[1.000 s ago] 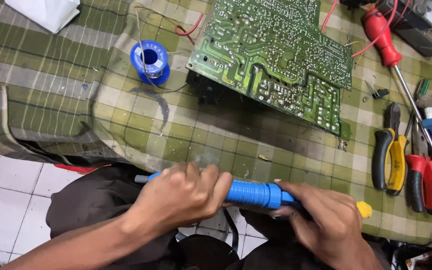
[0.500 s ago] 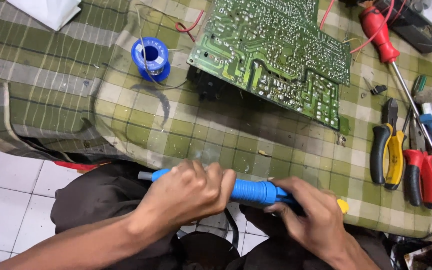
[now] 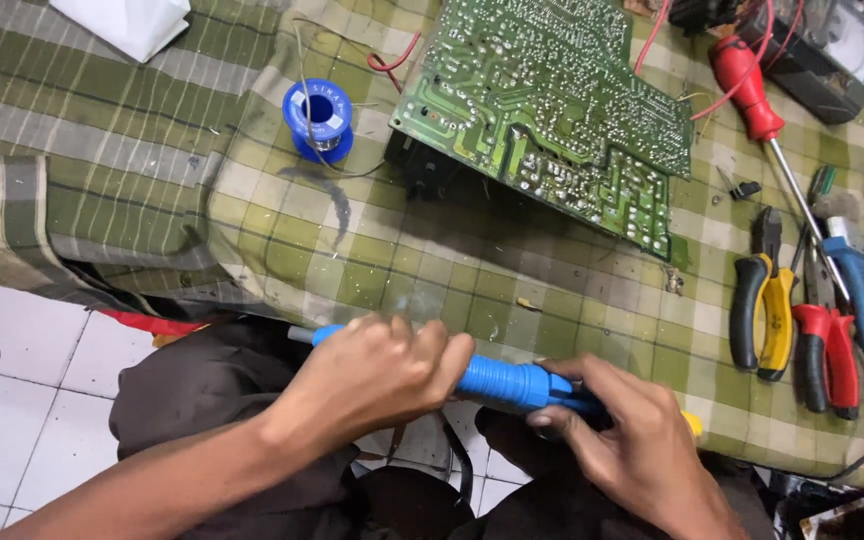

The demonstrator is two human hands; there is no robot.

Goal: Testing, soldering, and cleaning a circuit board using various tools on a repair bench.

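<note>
both hands, left hand [image 3: 382,375] and right hand [image 3: 632,445], fingers closed around blue desoldering pump [image 3: 502,380], held level over lap, steadied at both ends.

Green plaid cloth [image 3: 252,230] over table; white tiled floor [image 3: 22,400] below, evenly lit.

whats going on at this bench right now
A person holds a blue plastic tube-shaped tool in both hands at the near edge of a table under a green checked cloth: left hand around its middle, right hand at its yellow-tipped end. A green circuit board, a blue spool of solder wire and pliers with yellow-black handles lie untouched on the cloth.
</note>
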